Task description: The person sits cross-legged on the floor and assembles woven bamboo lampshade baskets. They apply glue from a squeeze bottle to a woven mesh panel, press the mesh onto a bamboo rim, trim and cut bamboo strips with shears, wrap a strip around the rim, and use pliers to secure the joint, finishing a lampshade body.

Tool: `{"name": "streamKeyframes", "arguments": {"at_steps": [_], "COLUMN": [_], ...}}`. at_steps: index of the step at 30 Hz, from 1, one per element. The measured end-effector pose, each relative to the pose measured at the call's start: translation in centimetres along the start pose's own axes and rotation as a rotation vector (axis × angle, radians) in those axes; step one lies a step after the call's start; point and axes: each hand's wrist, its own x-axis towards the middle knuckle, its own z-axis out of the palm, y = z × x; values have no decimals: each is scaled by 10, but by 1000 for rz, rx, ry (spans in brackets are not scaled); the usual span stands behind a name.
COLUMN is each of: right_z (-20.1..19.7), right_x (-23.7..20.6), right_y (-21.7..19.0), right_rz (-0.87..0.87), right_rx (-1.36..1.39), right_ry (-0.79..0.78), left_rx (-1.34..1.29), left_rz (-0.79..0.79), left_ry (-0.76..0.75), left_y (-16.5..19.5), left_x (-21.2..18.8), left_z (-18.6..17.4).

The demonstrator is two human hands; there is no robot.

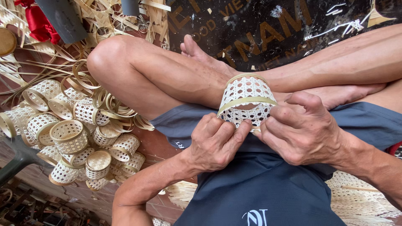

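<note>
pile of small woven baskets (79, 142) | loose bamboo rings (104, 100) | red cloth (37, 23) | dark printed mat (272, 29)

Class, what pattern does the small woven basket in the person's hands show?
The woven basket shows a pale open lattice of holes, crossed by a plain tan band; head view.

One head-worn camera looks steeply down, close over the lap, where both hands (259, 134) grip a woven basket (247, 102); floor lies beyond.
</note>
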Motion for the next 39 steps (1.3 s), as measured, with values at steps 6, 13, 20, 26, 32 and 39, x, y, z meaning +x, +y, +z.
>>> {"name": "streamKeyframes", "arguments": {"at_steps": [6, 13, 20, 26, 32, 39], "right_z": [-6, 1, 1, -3, -18, -33], "right_x": [4, 12, 9, 16, 29, 34], "right_y": [3, -6, -7, -3, 4, 15], "right_rz": [14, 119, 110, 87, 179, 328], "right_rx": [-54, -53, -73, -68, 172, 321], "right_ry": [-69, -108, -124, -160, -283, -485], "left_rx": [57, -124, -27, -18, -72, -132], "left_rz": [38, 158, 365, 380, 419, 465], "left_ry": [-36, -140, -173, -194, -223, -279], "left_y": [-3, -27, -59, -64, -60, -46], "left_x": [4, 14, 17, 20, 24, 50], "left_z": [-8, -13, -28, -26, -28, -32]}}
